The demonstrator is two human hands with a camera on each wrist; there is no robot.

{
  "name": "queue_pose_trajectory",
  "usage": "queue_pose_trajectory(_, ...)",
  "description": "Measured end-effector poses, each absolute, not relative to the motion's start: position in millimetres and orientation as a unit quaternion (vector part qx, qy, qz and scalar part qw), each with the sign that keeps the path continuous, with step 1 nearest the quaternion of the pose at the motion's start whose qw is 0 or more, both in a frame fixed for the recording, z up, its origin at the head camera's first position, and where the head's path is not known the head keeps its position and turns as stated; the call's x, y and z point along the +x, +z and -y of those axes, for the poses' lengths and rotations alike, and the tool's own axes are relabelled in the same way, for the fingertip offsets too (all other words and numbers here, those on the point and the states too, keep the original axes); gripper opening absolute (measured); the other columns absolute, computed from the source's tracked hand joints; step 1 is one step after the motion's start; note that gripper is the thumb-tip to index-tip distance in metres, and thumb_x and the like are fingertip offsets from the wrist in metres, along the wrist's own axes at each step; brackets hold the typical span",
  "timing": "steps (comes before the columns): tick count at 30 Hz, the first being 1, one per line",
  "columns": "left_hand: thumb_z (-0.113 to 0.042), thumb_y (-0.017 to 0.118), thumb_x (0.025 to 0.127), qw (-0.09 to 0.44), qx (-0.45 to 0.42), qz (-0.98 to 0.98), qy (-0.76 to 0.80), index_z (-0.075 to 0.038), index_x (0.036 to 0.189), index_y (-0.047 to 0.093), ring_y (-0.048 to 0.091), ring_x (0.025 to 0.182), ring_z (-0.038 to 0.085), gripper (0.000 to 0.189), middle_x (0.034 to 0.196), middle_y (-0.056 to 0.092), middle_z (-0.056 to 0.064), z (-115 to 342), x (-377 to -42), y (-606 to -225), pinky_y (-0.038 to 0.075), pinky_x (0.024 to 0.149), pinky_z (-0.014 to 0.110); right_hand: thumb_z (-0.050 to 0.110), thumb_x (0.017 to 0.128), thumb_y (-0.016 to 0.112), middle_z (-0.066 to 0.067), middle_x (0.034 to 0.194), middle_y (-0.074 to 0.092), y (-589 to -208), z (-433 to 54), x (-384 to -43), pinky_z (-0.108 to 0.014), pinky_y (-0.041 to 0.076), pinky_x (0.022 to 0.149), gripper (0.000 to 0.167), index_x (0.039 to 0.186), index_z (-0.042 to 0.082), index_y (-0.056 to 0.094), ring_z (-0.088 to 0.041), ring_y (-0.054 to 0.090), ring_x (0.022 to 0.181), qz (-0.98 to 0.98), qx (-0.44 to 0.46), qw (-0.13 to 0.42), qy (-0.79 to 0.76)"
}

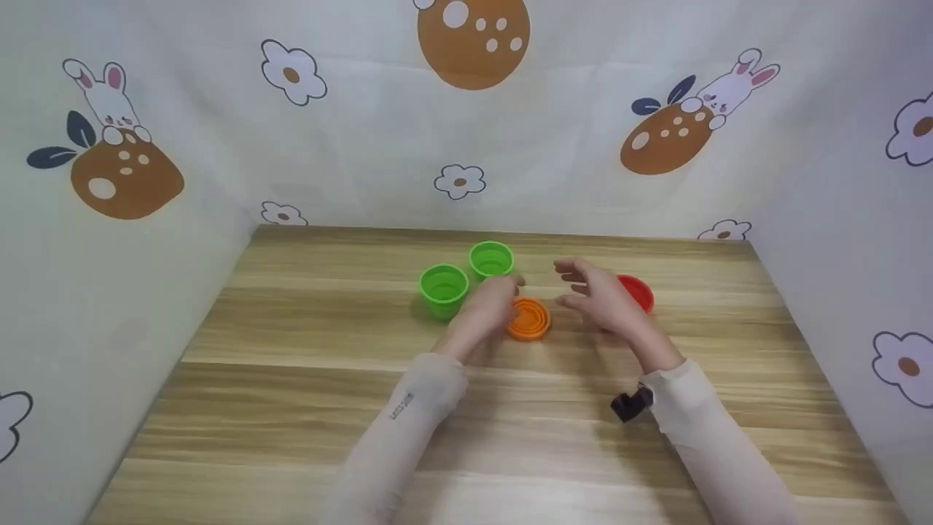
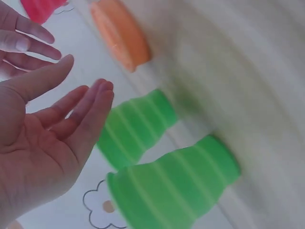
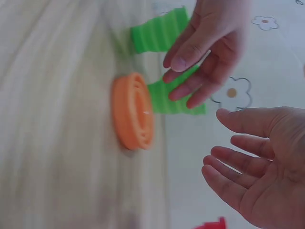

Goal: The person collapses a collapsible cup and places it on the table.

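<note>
One orange cup lies between left hand, the nearer, and right hand; both empty, fingers relaxed.

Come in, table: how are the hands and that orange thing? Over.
Left hand, right hand open, empty. Collapsed orange cup on tabletop, untouched. Nothing atop it; green cups stand nearby.

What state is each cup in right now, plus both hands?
Nearer green cup: extended, upright, mouth up
Farther green cup: extended, upright, mouth up
Orange cup: collapsed into a low ring stack, rings facing up
Red cup: partly hidden by the right hand; can't tell how far extended
Left hand: open, holding nothing
Right hand: open, holding nothing
</note>
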State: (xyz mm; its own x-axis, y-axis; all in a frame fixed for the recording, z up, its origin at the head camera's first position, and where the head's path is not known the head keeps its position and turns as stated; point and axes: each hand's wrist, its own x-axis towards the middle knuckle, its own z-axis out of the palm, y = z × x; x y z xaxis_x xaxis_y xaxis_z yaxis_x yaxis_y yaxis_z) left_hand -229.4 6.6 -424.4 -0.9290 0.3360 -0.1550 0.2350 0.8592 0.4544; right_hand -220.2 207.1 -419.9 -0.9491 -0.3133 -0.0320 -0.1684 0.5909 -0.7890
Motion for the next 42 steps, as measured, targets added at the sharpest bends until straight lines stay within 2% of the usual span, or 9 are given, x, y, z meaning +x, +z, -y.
queue_pose_trajectory(5, -0.008, 0.066, 0.092, 0.121, 0.163, -0.941, 0.272, -0.01, 0.137, 0.056, 0.063, 0.118, 0.022, 0.047, 0.13, 0.066, 0.006, -13.0, -235.6, -410.1, 0.053, 0.1, 0.035, 0.006, 0.092, 0.067, -0.021, 0.145, 0.052, -402.9, -224.4, -221.9, -0.049, 0.042, 0.114, 0.056, 0.144, 0.0, 0.045, -0.038, 0.049, 0.136, -0.889, -0.126, 0.058, -0.436)
queue_pose_trajectory(12, -0.011, 0.067, 0.093, 0.095, 0.19, -0.916, 0.34, -0.008, 0.135, 0.058, 0.065, 0.116, 0.022, 0.043, 0.129, 0.067, 0.007, -32.6, -242.0, -406.8, 0.053, 0.1, 0.03, 0.005, 0.092, 0.067, -0.023, 0.142, 0.052, -393.9, -253.9, -218.9, -0.051, 0.041, 0.114, 0.055, 0.142, -0.001, 0.045, -0.04, 0.048, 0.135, -0.888, -0.107, 0.024, -0.446)
queue_pose_trajectory(23, -0.003, 0.068, 0.09, 0.045, 0.185, -0.837, 0.514, -0.002, 0.13, 0.06, 0.064, 0.117, 0.028, 0.04, 0.131, 0.065, 0.014, -56.2, -242.0, -426.2, 0.054, 0.102, 0.034, 0.012, 0.094, 0.068, -0.027, 0.142, 0.052, -401.8, -292.9, -204.4, -0.052, 0.043, 0.112, 0.054, 0.14, -0.006, 0.046, -0.042, 0.049, 0.134, -0.888, -0.078, -0.021, -0.453)
queue_pose_trajectory(26, -0.004, 0.069, 0.09, 0.042, 0.177, -0.823, 0.538, -0.004, 0.131, 0.06, 0.064, 0.118, 0.027, 0.042, 0.133, 0.064, 0.012, -59.6, -241.0, -429.9, 0.054, 0.102, 0.032, 0.016, 0.094, 0.068, -0.027, 0.143, 0.051, -407.2, -300.1, -200.8, -0.052, 0.044, 0.111, 0.055, 0.14, -0.007, 0.046, -0.043, 0.05, 0.134, -0.884, -0.068, -0.031, -0.461)
queue_pose_trajectory(31, -0.005, 0.071, 0.089, 0.052, 0.17, -0.801, 0.572, -0.005, 0.134, 0.058, 0.061, 0.122, 0.027, 0.047, 0.137, 0.062, 0.011, -65.3, -238.6, -436.4, 0.051, 0.107, 0.038, 0.016, 0.095, 0.067, -0.028, 0.143, 0.051, -417.6, -308.5, -195.9, -0.049, 0.045, 0.108, 0.056, 0.14, -0.009, 0.045, -0.044, 0.05, 0.133, -0.88, -0.061, -0.043, -0.468)
queue_pose_trajectory(34, -0.005, 0.072, 0.089, 0.058, 0.167, -0.793, 0.583, -0.004, 0.136, 0.056, 0.06, 0.124, 0.027, 0.049, 0.138, 0.06, 0.011, -68.1, -236.6, -439.9, 0.049, 0.108, 0.039, 0.017, 0.095, 0.067, -0.028, 0.144, 0.051, -423.9, -311.9, -194.2, -0.043, 0.047, 0.105, 0.057, 0.14, -0.008, 0.044, -0.045, 0.051, 0.132, -0.881, -0.06, -0.045, -0.468)
queue_pose_trajectory(38, -0.005, 0.072, 0.089, 0.065, 0.172, -0.782, 0.595, -0.003, 0.136, 0.055, 0.058, 0.127, 0.029, 0.051, 0.14, 0.059, 0.012, -71.3, -234.6, -444.2, 0.049, 0.109, 0.037, 0.02, 0.095, 0.068, -0.028, 0.145, 0.049, -431.8, -315.5, -193.0, -0.021, 0.054, 0.096, 0.06, 0.142, -0.007, 0.043, -0.045, 0.051, 0.133, -0.878, -0.056, -0.038, -0.475)
queue_pose_trajectory(40, -0.004, 0.072, 0.088, 0.064, 0.176, -0.781, 0.595, -0.002, 0.136, 0.055, 0.058, 0.127, 0.029, 0.051, 0.14, 0.059, 0.013, -73.0, -234.0, -446.2, 0.05, 0.108, 0.036, 0.021, 0.094, 0.069, -0.028, 0.147, 0.047, -435.2, -316.6, -192.2, -0.01, 0.052, 0.089, 0.063, 0.143, -0.006, 0.041, -0.046, 0.05, 0.134, -0.873, -0.054, -0.028, -0.483)
queue_pose_trajectory(42, -0.004, 0.072, 0.088, 0.065, 0.18, -0.783, 0.591, -0.002, 0.137, 0.054, 0.058, 0.128, 0.029, 0.052, 0.141, 0.059, 0.013, -75.2, -233.3, -447.9, 0.05, 0.107, 0.035, 0.022, 0.094, 0.069, -0.028, 0.149, 0.045, -438.5, -317.0, -191.3, -0.006, 0.05, 0.086, 0.066, 0.145, -0.006, 0.038, -0.046, 0.048, 0.135, -0.867, -0.052, -0.015, -0.495)
